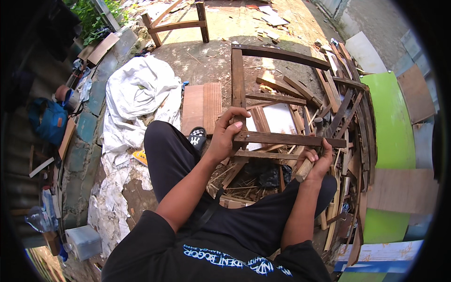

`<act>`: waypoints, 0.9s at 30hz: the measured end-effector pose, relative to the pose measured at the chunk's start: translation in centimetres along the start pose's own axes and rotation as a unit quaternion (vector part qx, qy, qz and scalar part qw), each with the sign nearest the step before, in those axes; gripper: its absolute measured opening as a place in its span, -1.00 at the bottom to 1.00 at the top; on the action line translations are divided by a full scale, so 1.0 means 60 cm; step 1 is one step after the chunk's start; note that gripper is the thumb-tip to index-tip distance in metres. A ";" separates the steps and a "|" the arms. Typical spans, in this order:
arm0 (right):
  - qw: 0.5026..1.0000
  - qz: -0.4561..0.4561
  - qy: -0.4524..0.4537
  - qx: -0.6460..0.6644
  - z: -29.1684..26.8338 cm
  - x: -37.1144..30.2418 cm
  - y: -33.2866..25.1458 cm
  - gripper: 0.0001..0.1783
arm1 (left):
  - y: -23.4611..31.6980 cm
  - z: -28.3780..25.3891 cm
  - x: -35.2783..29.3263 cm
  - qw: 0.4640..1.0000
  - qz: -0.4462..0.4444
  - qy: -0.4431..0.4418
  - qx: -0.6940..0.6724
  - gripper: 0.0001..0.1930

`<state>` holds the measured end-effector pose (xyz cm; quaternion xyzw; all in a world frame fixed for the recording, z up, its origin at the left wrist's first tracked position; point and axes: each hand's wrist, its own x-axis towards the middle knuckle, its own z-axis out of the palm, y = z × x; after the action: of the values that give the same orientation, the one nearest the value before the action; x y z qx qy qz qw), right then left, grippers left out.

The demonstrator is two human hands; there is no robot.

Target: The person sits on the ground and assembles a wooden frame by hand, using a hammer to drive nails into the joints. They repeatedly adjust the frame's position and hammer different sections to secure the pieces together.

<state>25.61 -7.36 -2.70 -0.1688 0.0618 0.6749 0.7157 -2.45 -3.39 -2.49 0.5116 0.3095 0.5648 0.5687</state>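
Shirt [155,254], frame bar [282,139] between hands [224,135]

A black short-sleeved T-shirt [211,237] with white-and-blue lettering [199,254] is worn with plain dark trousers [173,155] and a black shoe [197,138] bearing white markings on top

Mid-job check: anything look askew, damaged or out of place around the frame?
Mainly clutter. The scrap wood right of the frame lies jumbled, pieces crossing at odd angles. Off to the left, the white cloth is bunched up rather than folded. No clear break shows in the frame itself.
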 end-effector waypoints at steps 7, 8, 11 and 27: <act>1.000 -0.016 -0.009 -0.007 0.000 -0.007 -0.002 -0.62 | -0.008 0.003 -0.006 0.999 -0.026 -0.005 -0.047 -0.68; 1.000 -0.018 -0.004 -0.004 -0.002 -0.008 -0.002 -0.61 | -0.010 0.004 -0.005 0.999 -0.020 0.000 -0.045 -0.68; 0.998 -0.036 0.006 -0.048 0.008 -0.018 0.004 -0.54 | -0.029 -0.002 0.000 0.999 0.025 0.017 -0.008 -0.67; 0.899 -0.347 0.150 -0.219 -0.043 -0.109 -0.076 -0.53 | -0.028 -0.017 -0.008 0.997 0.068 0.038 -0.016 -0.66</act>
<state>29.93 -14.51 -2.32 -0.4314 -0.0432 0.3466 0.8318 -2.94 -3.36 -4.45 0.5004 0.2865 0.6263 0.5246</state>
